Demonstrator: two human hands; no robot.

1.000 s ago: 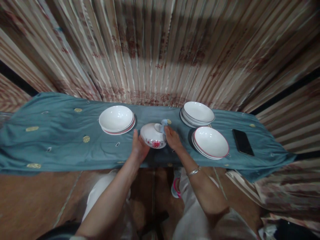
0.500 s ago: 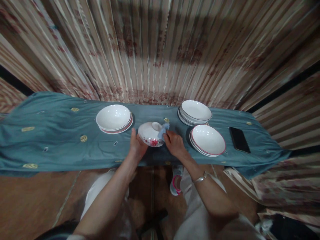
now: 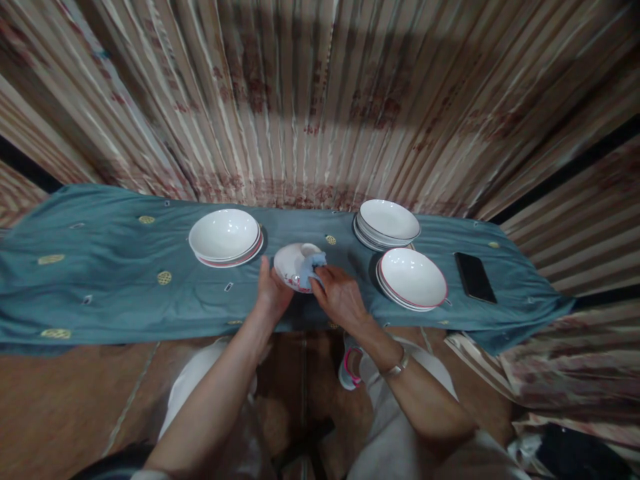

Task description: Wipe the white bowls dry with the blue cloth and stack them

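Observation:
A white bowl with red flowers on its side is held tilted, its outside and foot ring facing up. My left hand grips it from the left, thumb up along the side and the other fingers partly hidden under it. Pinched in my right hand is a light blue cloth, pressed against the outer wall of the bowl and covering part of the flower pattern.
Stacked white dishes stand left of the bowl. To the right are a dark-rimmed stack and a red-rimmed stack. A black phone lies farther right on the green tablecloth. A pleated curtain hangs behind.
My right hand has moved left with the cloth, from the bowl's right edge across its flowered side. My left hand still holds the bowl. The view has shifted slightly.

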